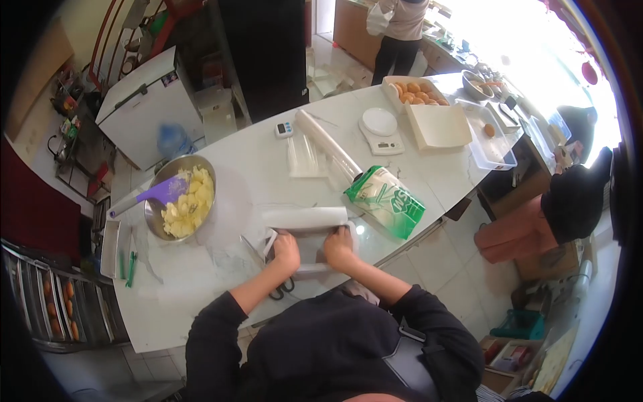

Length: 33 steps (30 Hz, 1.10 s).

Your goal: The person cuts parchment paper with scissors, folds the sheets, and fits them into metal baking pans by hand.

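In front of my body lies a rectangular pan (309,246), grey inside, with white paper (305,216) along its far side and edges. My left hand (286,249) is closed at the pan's left end, its fingers curled on the paper there. At the right end, my right hand (339,248) has its fingers bent down on the paper too; the fingertips of both hands are hidden. Scissors (281,289) lie left of the pan, partly covered by my left forearm.
A steel bowl (151,216) holds yellow chunks and a purple spatula (167,192). Beyond the pan are a green-and-white bag (388,201), a film roll (328,144), a scale (382,137), a timer (284,130) and a box of eggs (415,92). Two other people stand farther off.
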Available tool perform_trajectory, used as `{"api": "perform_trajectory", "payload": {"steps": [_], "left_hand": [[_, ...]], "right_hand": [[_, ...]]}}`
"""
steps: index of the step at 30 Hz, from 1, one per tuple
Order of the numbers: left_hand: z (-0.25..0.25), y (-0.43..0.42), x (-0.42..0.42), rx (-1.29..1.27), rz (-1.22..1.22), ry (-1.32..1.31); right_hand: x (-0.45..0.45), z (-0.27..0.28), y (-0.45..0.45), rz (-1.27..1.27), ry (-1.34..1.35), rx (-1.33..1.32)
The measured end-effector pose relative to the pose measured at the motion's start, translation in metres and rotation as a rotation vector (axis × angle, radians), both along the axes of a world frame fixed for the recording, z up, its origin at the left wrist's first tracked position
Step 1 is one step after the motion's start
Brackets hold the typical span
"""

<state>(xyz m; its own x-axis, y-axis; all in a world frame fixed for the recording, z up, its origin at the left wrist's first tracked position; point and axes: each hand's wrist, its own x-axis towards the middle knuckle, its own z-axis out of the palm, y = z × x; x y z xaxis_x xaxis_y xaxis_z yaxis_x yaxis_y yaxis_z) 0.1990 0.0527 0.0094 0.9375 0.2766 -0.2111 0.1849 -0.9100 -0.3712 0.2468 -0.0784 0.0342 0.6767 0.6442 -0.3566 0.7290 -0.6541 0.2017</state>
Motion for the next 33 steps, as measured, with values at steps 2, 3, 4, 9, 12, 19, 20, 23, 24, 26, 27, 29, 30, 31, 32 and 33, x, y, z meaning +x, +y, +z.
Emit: {"api": "perform_trajectory", "payload": {"steps": [2,3,4,9,12,19,20,23,24,26,27,29,30,31,32,33], "left_hand": [[-0.009,0.002,-0.008,0.026,-0.055,-0.009],[-0.022,0.006,-0.009,0.000,-0.068,-0.037],[-0.023,0.011,-0.009,-0.020,-0.077,-0.071],[0.004,0.018,0.009,-0.203,0.060,0.231],[-0.012,0.018,0.008,-0.165,0.071,0.218],[-0.013,0.024,0.002,-0.173,-0.038,0.191],[-0.015,0.033,-0.004,-0.211,-0.115,0.142],[-0.003,0.045,-0.011,-0.348,-0.104,-0.053],[0.013,0.038,-0.012,-0.385,0.008,-0.131],[0.047,0.026,-0.011,-0.452,0.246,-0.292],[0.053,0.026,-0.011,-0.428,0.223,-0.281],[0.059,0.027,-0.011,-0.381,0.181,-0.261],[0.057,0.024,-0.011,-0.392,0.161,-0.224],[0.053,0.019,-0.011,-0.402,0.143,-0.188],[0.049,0.016,-0.011,-0.408,0.124,-0.155],[0.044,0.013,-0.011,-0.338,0.040,-0.078]], "right_hand": [[0.005,0.003,-0.001,-0.011,0.047,-0.046],[0.007,0.005,-0.001,-0.009,0.075,-0.068],[0.005,0.008,-0.004,0.023,-0.018,-0.030],[0.015,0.006,0.002,0.040,-0.044,-0.051],[0.018,-0.001,0.005,0.059,-0.036,-0.118],[0.024,-0.019,0.004,0.112,-0.114,-0.057],[0.022,-0.016,0.002,0.104,-0.104,-0.014],[0.029,-0.036,-0.012,0.143,-0.177,0.269],[0.025,-0.025,-0.015,0.109,-0.198,0.302],[0.018,0.010,-0.014,0.053,-0.241,0.371],[0.020,0.010,-0.014,0.048,-0.250,0.391],[0.023,0.010,-0.014,0.044,-0.270,0.429],[0.025,-0.003,-0.014,0.038,-0.233,0.397],[0.029,-0.025,-0.012,0.033,-0.197,0.366],[0.032,-0.040,-0.009,0.029,-0.163,0.339],[0.030,-0.046,-0.006,0.027,-0.158,0.309]]}}
